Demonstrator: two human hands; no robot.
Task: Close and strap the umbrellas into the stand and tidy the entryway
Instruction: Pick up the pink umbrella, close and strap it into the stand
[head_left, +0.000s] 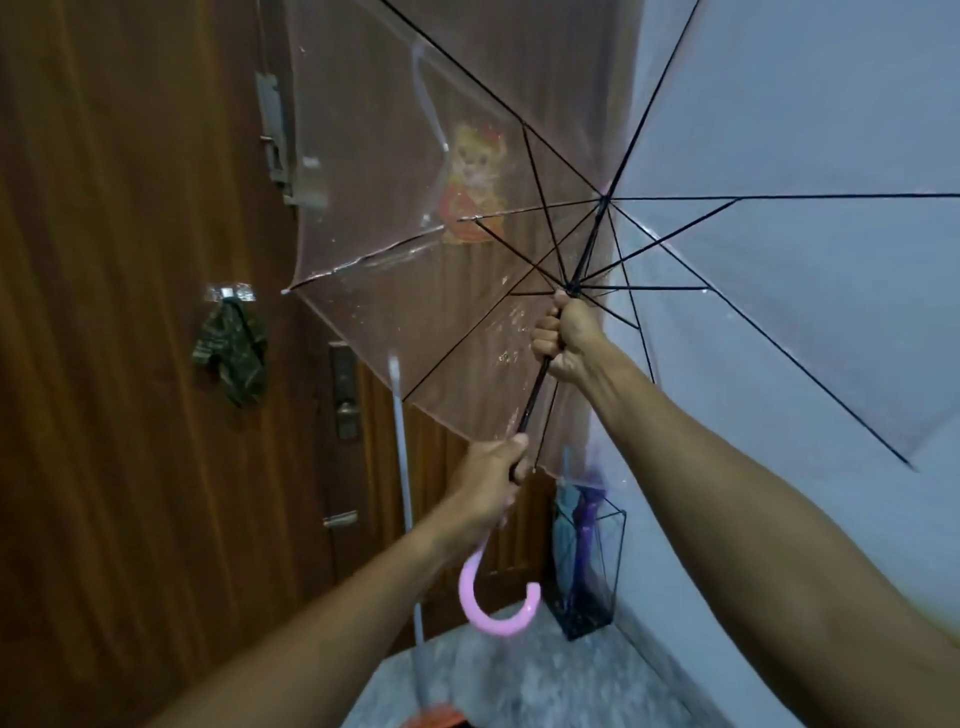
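Clear umbrella (675, 234) is held open and tipped sideways toward the wooden door (130, 364), inside of the canopy facing the cam. Its black shaft (537, 387) is gripped in 2 spots.

L hand (491, 480): fingers (517, 449) are clamped round the bottom end of the shaft, right where the pink hook handle (488, 618) starts. The hook hangs just below the fist.

R hand (569, 338): fingers (545, 332) are wrapped tight round the shaft further up, w/ the runner (572, 288) touching the top of the fist and the stretchers fanning out from there. The hub where the ribs meet is seen a bit beyond the R fingers.

Umbrella stand (592, 571) (black wire frame) is parked on the grey floor (519, 675) in the corner, below and past the L fingers, btwn door and wall (805, 104). Closed umbrellas (579, 525) (blue-ish + purple) are stood upright in it. Whether those are strapped can't be told.

Just left of the L fingers a pale blue pole (402, 467) is leaned against the door. A lock plate (345, 395) is mounted left of that. Further left a camo-looking cloth (231, 353) is hung off a hook. A cartoon sticker (475, 192) on the door is seen thru the canopy, up and left of the R fingers.
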